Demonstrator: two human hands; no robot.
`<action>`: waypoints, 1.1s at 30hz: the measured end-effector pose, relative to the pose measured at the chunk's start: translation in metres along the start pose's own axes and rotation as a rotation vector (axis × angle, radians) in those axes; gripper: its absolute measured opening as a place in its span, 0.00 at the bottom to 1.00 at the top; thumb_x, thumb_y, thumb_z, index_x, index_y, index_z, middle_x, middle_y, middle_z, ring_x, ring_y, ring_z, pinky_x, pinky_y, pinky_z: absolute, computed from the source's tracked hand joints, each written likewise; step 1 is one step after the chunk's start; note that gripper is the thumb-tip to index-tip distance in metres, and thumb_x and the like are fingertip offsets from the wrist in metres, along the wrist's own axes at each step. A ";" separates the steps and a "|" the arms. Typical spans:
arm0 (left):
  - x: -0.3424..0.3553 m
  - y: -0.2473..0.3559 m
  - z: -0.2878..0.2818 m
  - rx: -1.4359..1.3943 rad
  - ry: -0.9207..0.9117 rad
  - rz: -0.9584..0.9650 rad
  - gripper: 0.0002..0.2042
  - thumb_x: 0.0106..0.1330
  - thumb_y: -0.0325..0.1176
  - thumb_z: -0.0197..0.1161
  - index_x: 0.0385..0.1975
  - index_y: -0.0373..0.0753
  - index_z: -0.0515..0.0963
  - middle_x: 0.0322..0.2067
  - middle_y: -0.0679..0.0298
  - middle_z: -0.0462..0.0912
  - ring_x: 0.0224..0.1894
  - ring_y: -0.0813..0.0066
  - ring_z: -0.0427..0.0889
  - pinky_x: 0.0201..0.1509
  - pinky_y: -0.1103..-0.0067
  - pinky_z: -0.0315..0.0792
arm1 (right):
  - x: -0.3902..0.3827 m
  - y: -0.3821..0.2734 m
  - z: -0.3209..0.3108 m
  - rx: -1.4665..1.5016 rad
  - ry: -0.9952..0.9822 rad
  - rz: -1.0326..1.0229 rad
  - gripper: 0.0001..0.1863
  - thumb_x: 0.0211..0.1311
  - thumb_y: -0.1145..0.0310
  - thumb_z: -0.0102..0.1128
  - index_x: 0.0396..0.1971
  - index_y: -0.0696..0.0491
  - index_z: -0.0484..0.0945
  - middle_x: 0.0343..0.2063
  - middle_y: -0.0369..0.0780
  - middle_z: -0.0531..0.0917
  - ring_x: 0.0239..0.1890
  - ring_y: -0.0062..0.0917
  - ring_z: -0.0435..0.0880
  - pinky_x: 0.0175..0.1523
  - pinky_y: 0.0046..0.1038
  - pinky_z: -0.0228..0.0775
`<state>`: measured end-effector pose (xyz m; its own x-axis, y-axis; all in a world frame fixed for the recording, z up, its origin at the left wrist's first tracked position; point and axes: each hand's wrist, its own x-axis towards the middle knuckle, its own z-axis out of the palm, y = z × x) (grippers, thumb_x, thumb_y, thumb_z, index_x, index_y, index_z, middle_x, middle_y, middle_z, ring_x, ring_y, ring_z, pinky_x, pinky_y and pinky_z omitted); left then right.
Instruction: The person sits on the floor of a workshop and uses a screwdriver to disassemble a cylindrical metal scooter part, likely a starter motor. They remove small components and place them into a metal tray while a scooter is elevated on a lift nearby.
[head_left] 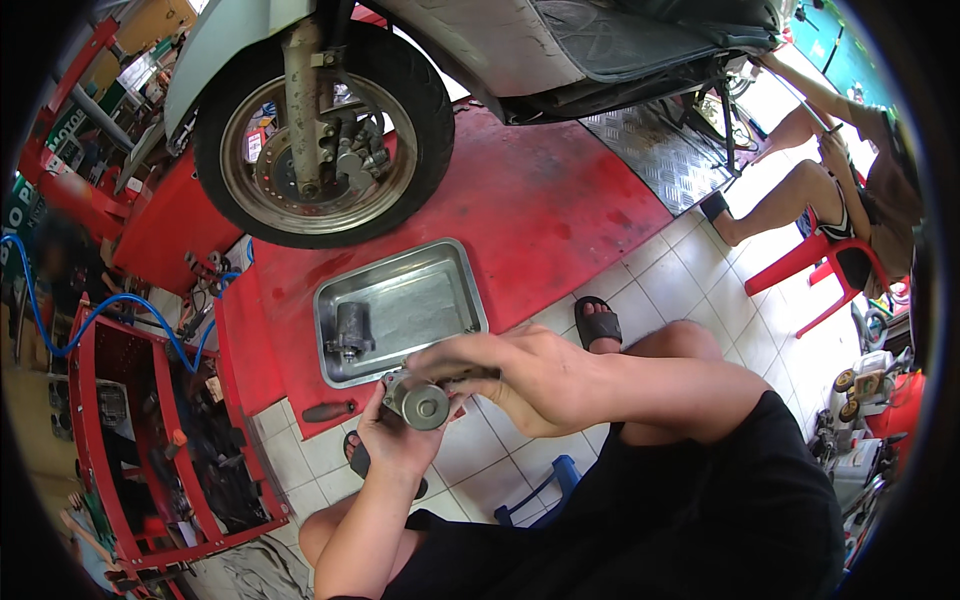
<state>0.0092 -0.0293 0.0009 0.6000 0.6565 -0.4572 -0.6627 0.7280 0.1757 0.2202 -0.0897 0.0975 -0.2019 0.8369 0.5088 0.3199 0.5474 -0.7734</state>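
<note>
Two hands (398,442) (540,375), smooth metal cylinder (426,406), shiny rectangular tray (425,310)

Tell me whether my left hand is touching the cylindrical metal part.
Touching. The head view shows the left hand cradling the cylindrical metal part, thumb and fingers against its sides.

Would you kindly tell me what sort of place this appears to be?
Probably a motorcycle repair workshop: a scooter is on a red platform, a metal tray holds a loose part, and the left hand grips a cylindrical component.
</note>
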 end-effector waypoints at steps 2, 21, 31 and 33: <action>0.003 0.005 -0.011 -0.011 -0.027 -0.003 0.27 0.68 0.44 0.49 0.63 0.35 0.68 0.60 0.48 0.73 0.64 0.50 0.70 0.74 0.46 0.54 | -0.007 0.003 -0.005 -0.129 0.004 -0.099 0.19 0.62 0.80 0.61 0.52 0.59 0.70 0.41 0.45 0.87 0.43 0.40 0.88 0.44 0.34 0.82; -0.007 0.008 -0.003 0.099 -0.164 0.026 0.27 0.69 0.47 0.49 0.63 0.38 0.68 0.59 0.52 0.74 0.65 0.51 0.70 0.73 0.51 0.56 | -0.004 0.005 0.003 0.032 0.157 -0.068 0.15 0.54 0.89 0.62 0.42 0.63 0.76 0.39 0.52 0.87 0.47 0.42 0.88 0.47 0.34 0.84; -0.011 0.009 0.001 0.084 -0.252 0.070 0.26 0.70 0.44 0.51 0.62 0.34 0.67 0.56 0.49 0.74 0.64 0.45 0.69 0.72 0.52 0.59 | -0.003 0.018 -0.004 -0.029 0.119 -0.428 0.14 0.50 0.81 0.73 0.36 0.62 0.78 0.33 0.50 0.87 0.40 0.39 0.90 0.42 0.34 0.86; -0.012 0.010 0.002 0.082 -0.262 0.069 0.26 0.70 0.44 0.51 0.62 0.33 0.67 0.56 0.49 0.74 0.64 0.45 0.69 0.72 0.53 0.59 | -0.001 0.021 -0.001 -0.050 0.179 -0.448 0.14 0.49 0.78 0.75 0.36 0.61 0.79 0.31 0.45 0.88 0.35 0.36 0.90 0.40 0.31 0.86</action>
<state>-0.0034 -0.0298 0.0096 0.6569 0.7262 -0.2029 -0.6741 0.6861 0.2734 0.2284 -0.0794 0.0814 -0.1693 0.5021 0.8481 0.2830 0.8490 -0.4462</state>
